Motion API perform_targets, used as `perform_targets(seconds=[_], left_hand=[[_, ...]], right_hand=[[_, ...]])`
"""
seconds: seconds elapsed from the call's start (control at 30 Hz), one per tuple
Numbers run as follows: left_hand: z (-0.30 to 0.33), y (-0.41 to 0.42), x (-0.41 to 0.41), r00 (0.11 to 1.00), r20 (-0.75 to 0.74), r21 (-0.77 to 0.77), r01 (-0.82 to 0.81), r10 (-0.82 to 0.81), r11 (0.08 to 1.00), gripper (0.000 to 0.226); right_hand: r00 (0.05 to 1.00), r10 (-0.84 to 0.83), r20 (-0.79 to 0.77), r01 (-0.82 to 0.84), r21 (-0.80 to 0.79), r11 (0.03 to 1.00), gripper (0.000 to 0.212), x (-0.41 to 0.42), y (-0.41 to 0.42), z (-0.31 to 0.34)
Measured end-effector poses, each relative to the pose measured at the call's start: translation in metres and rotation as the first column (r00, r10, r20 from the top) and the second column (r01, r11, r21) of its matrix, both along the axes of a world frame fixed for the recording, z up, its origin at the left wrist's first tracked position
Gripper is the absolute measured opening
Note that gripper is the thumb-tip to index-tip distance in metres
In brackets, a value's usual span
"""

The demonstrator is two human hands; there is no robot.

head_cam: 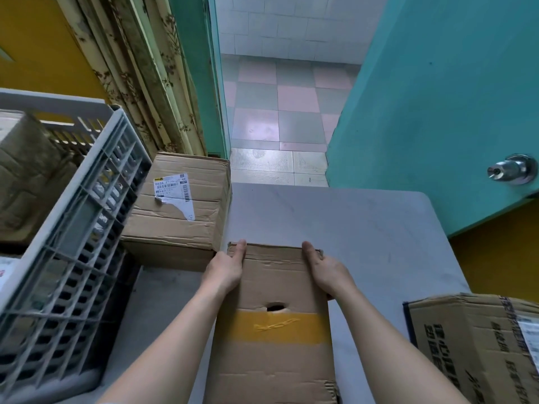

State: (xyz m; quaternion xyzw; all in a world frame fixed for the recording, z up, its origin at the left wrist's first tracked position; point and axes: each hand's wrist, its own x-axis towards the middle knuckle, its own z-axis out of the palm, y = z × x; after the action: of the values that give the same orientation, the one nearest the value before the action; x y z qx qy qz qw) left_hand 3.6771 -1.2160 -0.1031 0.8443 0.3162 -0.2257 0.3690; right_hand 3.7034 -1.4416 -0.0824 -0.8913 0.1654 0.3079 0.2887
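Storeroom, folks, parcels everywhere: taped carton (271, 360) on the white table (350, 228), labelled carton (186, 228) beside it, grey crate (75, 258) (more boxes inside), teal door (437, 97).

Brown box (271, 339) – yellow tape band (272, 328); teal door (437, 112); grey crate (73, 258); floor (280, 106) (pink-green checks).
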Motion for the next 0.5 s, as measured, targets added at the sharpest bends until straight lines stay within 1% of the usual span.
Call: perform_targets(seconds=[0.1, 0.2, 0.23, 0.27, 0.33, 0.4, 0.5], left_hand=[[0.001, 0.000, 0.000, 1.000, 0.011, -0.009, -0.019, 0.019, 1.000, 0.093], [0.002, 0.000, -0.007, 0.997, 0.049, -0.034, -0.058, 0.060, 0.998, 0.092], [0.001, 0.000, -0.010, 0.995, 0.064, -0.049, -0.073, 0.076, 0.996, 0.090], [0.000, 0.001, -0.013, 0.993, 0.070, -0.074, -0.086, 0.091, 0.994, 0.089], [-0.001, 0.003, -0.019, 0.990, 0.058, -0.150, -0.115, 0.125, 0.982, 0.091], [-0.001, 0.005, -0.023, 0.990, 0.044, -0.193, -0.121, 0.132, 0.974, 0.097], [-0.002, 0.009, -0.026, 0.990, 0.049, -0.195, -0.118, 0.130, 0.974, 0.103]], right_hand=[[1.000, -0.011, 0.007, 0.011, -0.010, 1.000, 0.095, -0.002, 0.002, 0.003], [0.998, -0.024, 0.061, 0.028, -0.073, 0.997, 0.094, -0.016, 0.007, 0.009], [0.997, -0.021, 0.077, 0.027, -0.078, 0.997, 0.101, -0.026, 0.009, 0.011], [0.997, -0.007, 0.076, 0.012, -0.073, 0.997, 0.113, -0.038, 0.013, 0.012], [0.999, 0.014, 0.041, -0.012, -0.062, 0.998, 0.133, -0.064, 0.021, 0.018], [1.000, 0.014, 0.015, -0.012, -0.107, 0.994, 0.142, -0.081, 0.027, 0.019], [0.999, 0.020, -0.030, -0.025, -0.169, 0.985, 0.146, -0.085, 0.030, 0.020]])
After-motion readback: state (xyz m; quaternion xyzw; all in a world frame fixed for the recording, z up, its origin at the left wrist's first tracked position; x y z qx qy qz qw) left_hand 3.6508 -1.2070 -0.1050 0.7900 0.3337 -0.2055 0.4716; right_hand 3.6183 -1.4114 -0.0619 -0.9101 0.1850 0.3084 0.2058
